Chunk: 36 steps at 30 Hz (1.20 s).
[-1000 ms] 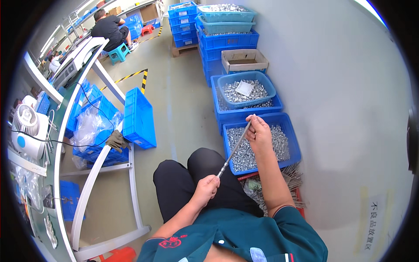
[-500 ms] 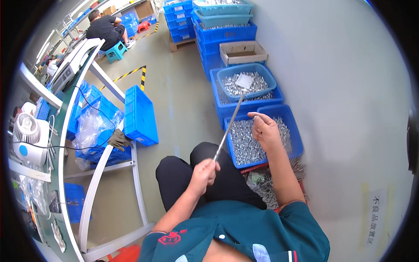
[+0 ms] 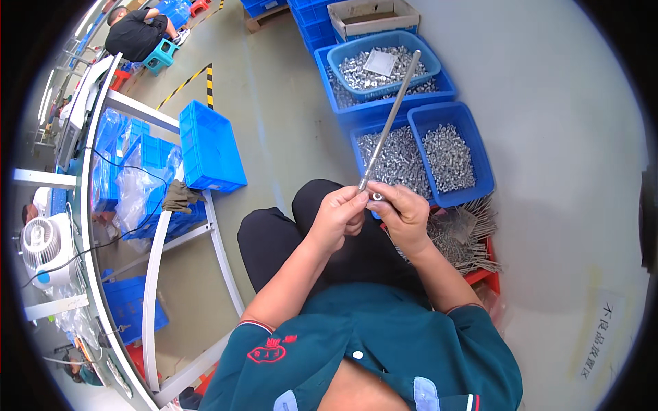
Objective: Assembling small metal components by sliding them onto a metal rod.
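My left hand [image 3: 338,219] is closed around the lower end of a long, slim metal rod [image 3: 393,116], which slants up and to the right. Close beside it, my right hand [image 3: 406,218] pinches a small round metal part with a hole [image 3: 377,196], held by the rod's lower end. Whether the two pieces touch, I cannot make out. Both hands are above my lap. Just beyond them, a blue bin [image 3: 488,179] holds many small shiny metal pieces. To the right of my lap, thin metal rods [image 3: 449,236] lie heaped in a red crate [image 3: 492,279].
Farther out stand a light-blue basket [image 3: 430,56] of metal pieces and an open box [image 3: 373,26]. On the left are a workbench frame [image 3: 152,294], an upright blue crate [image 3: 211,147] and a white fan [image 3: 44,240]. A person [image 3: 133,34] sits at far left.
My hands have come together over my lap; the right hand moved left and down to the rod's lower end. The view has shifted, so the bins appear higher.
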Each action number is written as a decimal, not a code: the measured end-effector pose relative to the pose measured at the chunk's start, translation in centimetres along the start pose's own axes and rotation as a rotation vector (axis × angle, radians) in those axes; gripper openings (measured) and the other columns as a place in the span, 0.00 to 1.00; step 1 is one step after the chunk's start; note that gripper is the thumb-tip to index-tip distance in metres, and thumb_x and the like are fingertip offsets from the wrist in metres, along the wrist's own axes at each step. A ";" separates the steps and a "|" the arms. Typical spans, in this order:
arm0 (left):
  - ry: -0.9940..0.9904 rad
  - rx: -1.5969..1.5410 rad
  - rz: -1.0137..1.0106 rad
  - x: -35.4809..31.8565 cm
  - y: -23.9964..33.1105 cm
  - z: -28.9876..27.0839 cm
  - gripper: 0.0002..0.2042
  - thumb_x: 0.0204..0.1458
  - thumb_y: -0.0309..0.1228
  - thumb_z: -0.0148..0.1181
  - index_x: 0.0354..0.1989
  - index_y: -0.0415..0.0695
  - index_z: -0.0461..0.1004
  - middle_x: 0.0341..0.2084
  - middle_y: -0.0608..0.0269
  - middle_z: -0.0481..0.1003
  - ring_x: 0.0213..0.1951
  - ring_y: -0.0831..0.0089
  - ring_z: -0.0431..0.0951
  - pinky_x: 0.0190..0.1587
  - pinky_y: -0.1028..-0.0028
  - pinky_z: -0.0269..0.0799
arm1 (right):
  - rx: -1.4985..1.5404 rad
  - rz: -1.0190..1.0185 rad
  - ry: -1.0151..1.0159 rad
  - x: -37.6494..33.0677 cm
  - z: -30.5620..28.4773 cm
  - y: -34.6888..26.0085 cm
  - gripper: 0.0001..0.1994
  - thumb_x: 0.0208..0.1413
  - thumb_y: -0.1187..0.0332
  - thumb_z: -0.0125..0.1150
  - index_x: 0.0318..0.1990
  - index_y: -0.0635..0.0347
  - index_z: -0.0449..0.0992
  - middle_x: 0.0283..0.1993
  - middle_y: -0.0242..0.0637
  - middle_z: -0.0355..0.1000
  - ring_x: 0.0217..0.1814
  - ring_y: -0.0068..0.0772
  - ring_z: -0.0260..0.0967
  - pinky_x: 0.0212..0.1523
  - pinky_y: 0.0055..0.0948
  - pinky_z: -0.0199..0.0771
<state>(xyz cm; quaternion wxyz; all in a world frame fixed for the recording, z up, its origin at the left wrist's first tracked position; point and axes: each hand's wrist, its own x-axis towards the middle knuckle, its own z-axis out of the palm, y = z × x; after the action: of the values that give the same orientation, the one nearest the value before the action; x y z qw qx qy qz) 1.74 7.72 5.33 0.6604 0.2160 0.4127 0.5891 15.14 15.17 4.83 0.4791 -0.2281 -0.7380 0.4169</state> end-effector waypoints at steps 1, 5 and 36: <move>-0.022 -0.021 -0.026 0.1 -0.1 -0.2 0.09 0.57 0.35 0.48 0.30 0.43 0.67 0.09 0.75 0.52 0.09 0.86 0.49 0.13 0.83 0.43 | -0.071 -0.026 -0.002 -0.1 -0.1 0.2 0.15 0.40 0.73 0.66 0.40 0.58 0.77 0.20 0.35 0.69 0.17 0.29 0.63 0.18 0.25 0.61; -0.065 -0.176 -0.061 0.3 -0.4 -0.8 0.08 0.56 0.33 0.50 0.29 0.42 0.68 0.08 0.76 0.53 0.09 0.86 0.48 0.12 0.82 0.42 | -0.141 -0.060 -0.002 -0.4 0.3 0.8 0.16 0.39 0.73 0.67 0.40 0.58 0.77 0.20 0.35 0.68 0.17 0.29 0.62 0.18 0.25 0.60; 0.025 -0.187 -0.207 2.1 -1.4 -2.9 0.08 0.55 0.28 0.49 0.38 0.37 0.68 0.09 0.76 0.50 0.08 0.87 0.46 0.12 0.82 0.41 | 0.376 0.884 -0.011 -6.2 -0.4 4.8 0.09 0.51 0.72 0.58 0.40 0.62 0.72 0.21 0.20 0.59 0.23 0.09 0.52 0.24 0.14 0.54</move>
<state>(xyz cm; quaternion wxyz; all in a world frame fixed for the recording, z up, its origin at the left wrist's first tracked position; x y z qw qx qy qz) 0.19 8.87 1.98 0.7297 0.1023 0.3843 0.5562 17.93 13.37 -2.27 0.2850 -0.4273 -0.4848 0.7079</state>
